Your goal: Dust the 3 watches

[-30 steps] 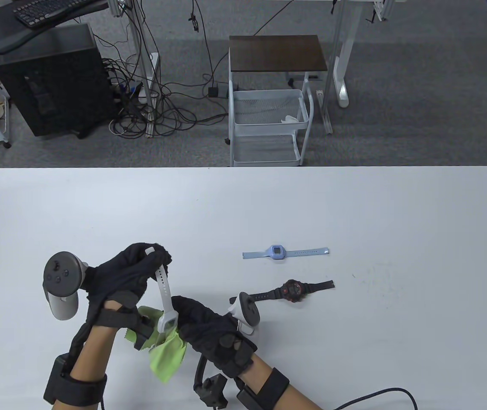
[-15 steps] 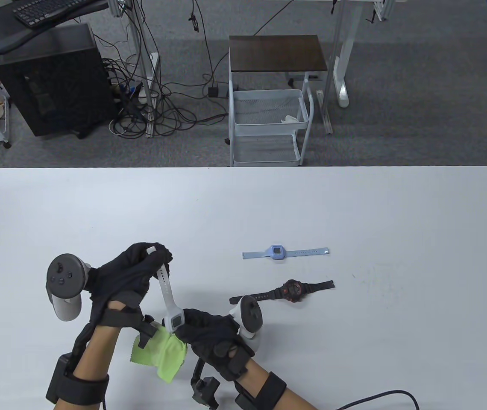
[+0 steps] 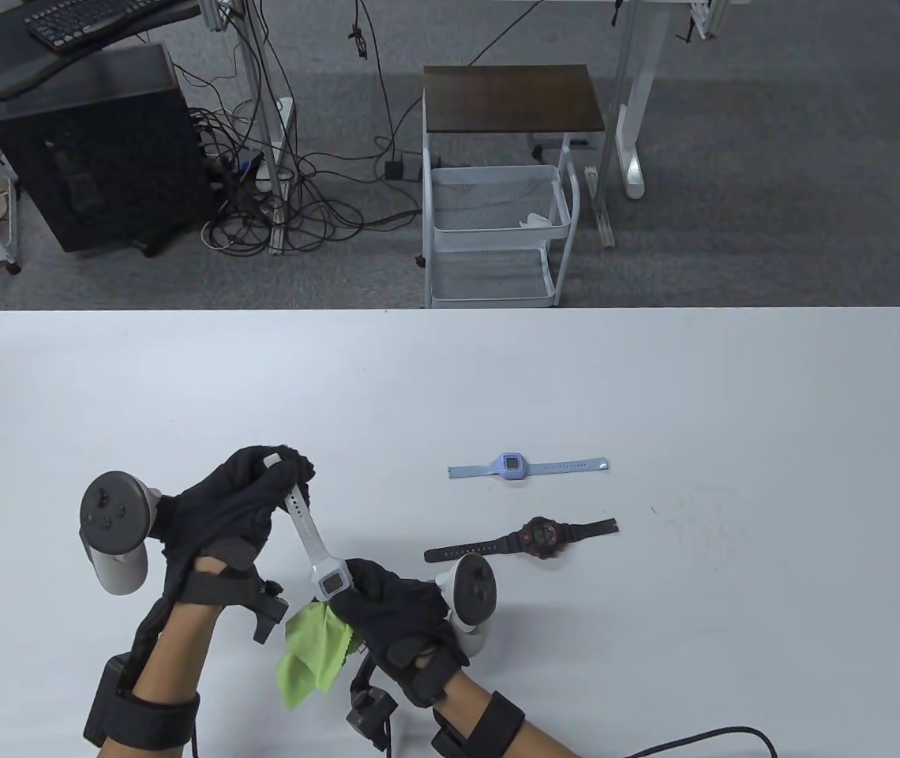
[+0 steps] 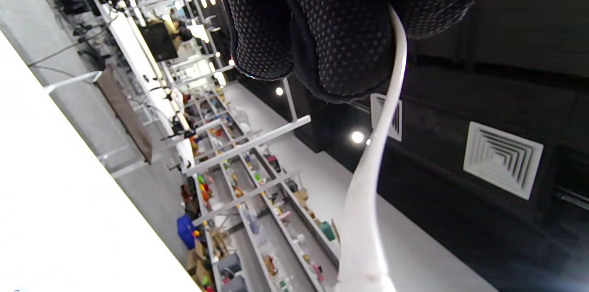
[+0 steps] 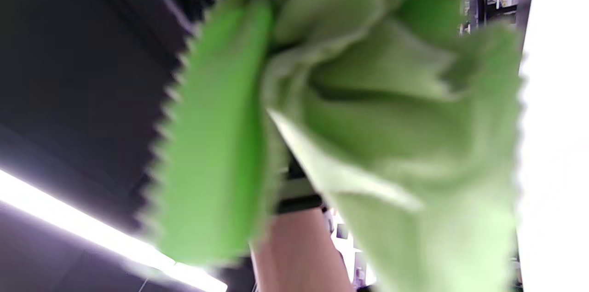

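Observation:
My left hand [image 3: 249, 493] pinches the upper strap end of a white watch [image 3: 316, 553], held above the table near the front left. The watch's square face [image 3: 333, 583] points up beside my right hand [image 3: 387, 604], which grips a green cloth [image 3: 309, 654] hanging below the watch. In the left wrist view the white strap [image 4: 372, 181] runs down from my gloved fingers [image 4: 340, 30]. The right wrist view is filled by the blurred green cloth [image 5: 368, 145]. A light blue watch [image 3: 525, 467] and a black-and-red watch [image 3: 525, 540] lie flat on the table to the right.
The white table [image 3: 655, 379] stretches wide to the right and back. A black cable [image 3: 687, 742] trails along the front edge. Beyond the far edge stand a white wire cart [image 3: 497, 229] and a dark computer tower [image 3: 95, 150].
The watch face has swung up and right, out of the cloth, and now shows on top. My right hand with the cloth moved slightly right; the cloth hangs lower.

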`<state>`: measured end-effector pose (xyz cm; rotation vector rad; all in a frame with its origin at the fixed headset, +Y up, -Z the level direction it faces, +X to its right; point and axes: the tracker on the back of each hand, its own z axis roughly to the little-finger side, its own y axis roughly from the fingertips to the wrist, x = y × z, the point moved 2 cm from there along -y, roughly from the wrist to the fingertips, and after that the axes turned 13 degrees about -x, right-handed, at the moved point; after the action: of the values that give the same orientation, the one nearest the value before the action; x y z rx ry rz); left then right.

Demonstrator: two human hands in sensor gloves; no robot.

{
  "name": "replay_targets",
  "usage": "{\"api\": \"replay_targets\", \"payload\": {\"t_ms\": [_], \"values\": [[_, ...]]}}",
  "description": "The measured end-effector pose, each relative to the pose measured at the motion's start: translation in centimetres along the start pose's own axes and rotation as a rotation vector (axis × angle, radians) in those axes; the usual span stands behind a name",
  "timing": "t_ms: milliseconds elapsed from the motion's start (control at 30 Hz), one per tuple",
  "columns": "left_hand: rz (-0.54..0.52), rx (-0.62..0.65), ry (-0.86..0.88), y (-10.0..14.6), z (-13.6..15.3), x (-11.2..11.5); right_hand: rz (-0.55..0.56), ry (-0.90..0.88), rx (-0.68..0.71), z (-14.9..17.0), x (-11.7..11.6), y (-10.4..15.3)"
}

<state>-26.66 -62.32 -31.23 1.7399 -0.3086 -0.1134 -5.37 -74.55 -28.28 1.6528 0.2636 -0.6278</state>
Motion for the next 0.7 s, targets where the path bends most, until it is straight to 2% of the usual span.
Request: {"api": "replay_targets", "payload": {"t_ms": [500,600,700], "values": [[0.011,0.013,0.016,-0.05,0.01,0.11,-0.028,0.048,-0.049,0.46,-0.23,-0.07],[0.003,0.017,0.004,0.0,-0.03,0.06,0.06,0.079,-0.048,0.42,0.24,0.11],[-0.011,0.02,0.001,0.06,0.01,-0.17,0.1,0.105,-0.056,0.34,0.75,0.19]]}}
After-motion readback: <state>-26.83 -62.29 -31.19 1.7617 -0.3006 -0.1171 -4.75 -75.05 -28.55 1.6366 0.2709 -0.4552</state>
